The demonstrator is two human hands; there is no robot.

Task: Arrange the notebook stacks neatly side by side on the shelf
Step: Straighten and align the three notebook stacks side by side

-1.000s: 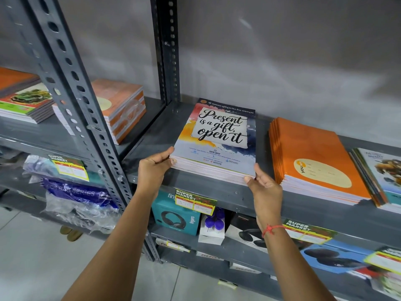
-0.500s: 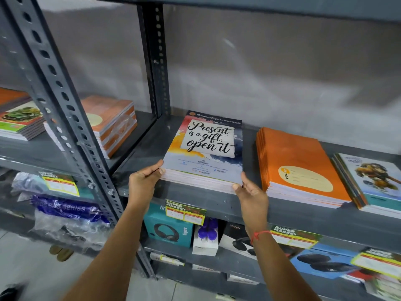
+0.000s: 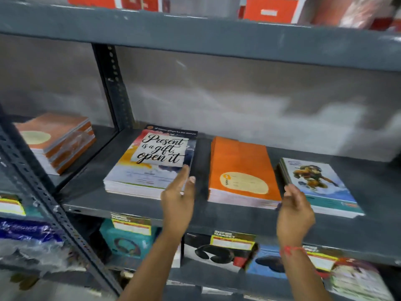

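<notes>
Three notebook stacks lie side by side on the grey shelf (image 3: pixel 134 208). The "Present is a gift" stack (image 3: pixel 149 164) is on the left, the orange stack (image 3: pixel 240 172) in the middle, and a stack with a cartoon cover (image 3: pixel 319 183) on the right. My left hand (image 3: pixel 179 195) is open, fingers at the front right corner of the "Present" stack, in the gap beside the orange one. My right hand (image 3: pixel 295 210) is open at the orange stack's front right corner, between it and the cartoon stack. Neither hand grips anything.
A perforated steel upright (image 3: pixel 112 83) stands at the back left of this bay. Another orange notebook stack (image 3: pixel 56 142) sits in the neighbouring bay. Headphone boxes (image 3: pixel 128 242) and price labels fill the shelf below. Red boxes (image 3: pixel 271 9) stand on the shelf above.
Both hands let go of the "Present" stack and moved right, the left to its right corner, the right to the orange stack's right corner. The camera tilted up and right.
</notes>
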